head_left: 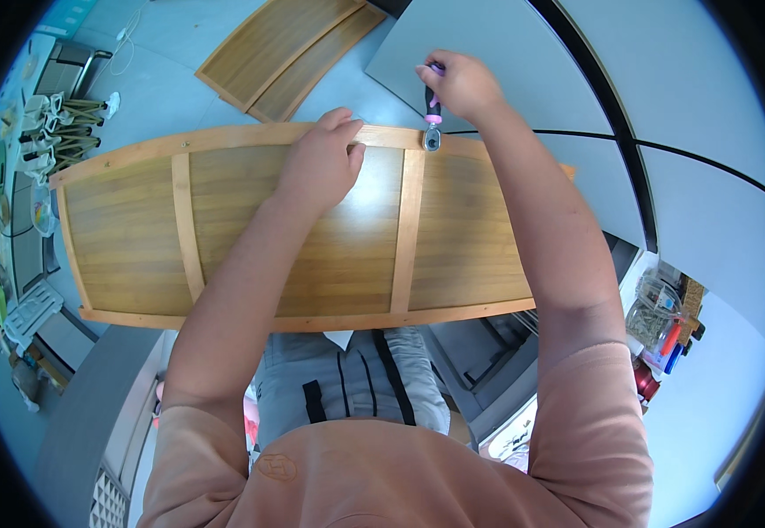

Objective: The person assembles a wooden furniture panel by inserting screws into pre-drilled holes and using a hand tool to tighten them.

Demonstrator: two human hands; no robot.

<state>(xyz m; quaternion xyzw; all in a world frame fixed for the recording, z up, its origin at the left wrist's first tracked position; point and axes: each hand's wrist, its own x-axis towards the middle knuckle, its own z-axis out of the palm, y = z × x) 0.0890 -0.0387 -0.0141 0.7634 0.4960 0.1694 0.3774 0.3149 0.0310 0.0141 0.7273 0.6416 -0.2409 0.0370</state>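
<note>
Across my front lies a long wooden panel (pixel 338 238) with a pale frame and two crosspieces. My right hand (pixel 466 86) is wrapped round the black and pink handle of a ratchet wrench (pixel 433 114). The wrench's metal head rests at the panel's far rail, by the end of the right crosspiece; whatever sits under the head is hidden. To the left of it, my left hand (pixel 325 158) grips the same far rail, its fingers curled over the edge. Small fastener holes or screw heads show along that rail farther left.
More wooden panels (pixel 290 53) lie on the floor beyond. Large white cabinet doors (pixel 506 70) stand at the far right. A folded stool or rack with several legs (pixel 66 123) is at the left. Clear containers (pixel 651 317) sit on the right, and a grey cushion (pixel 356 378) is near me.
</note>
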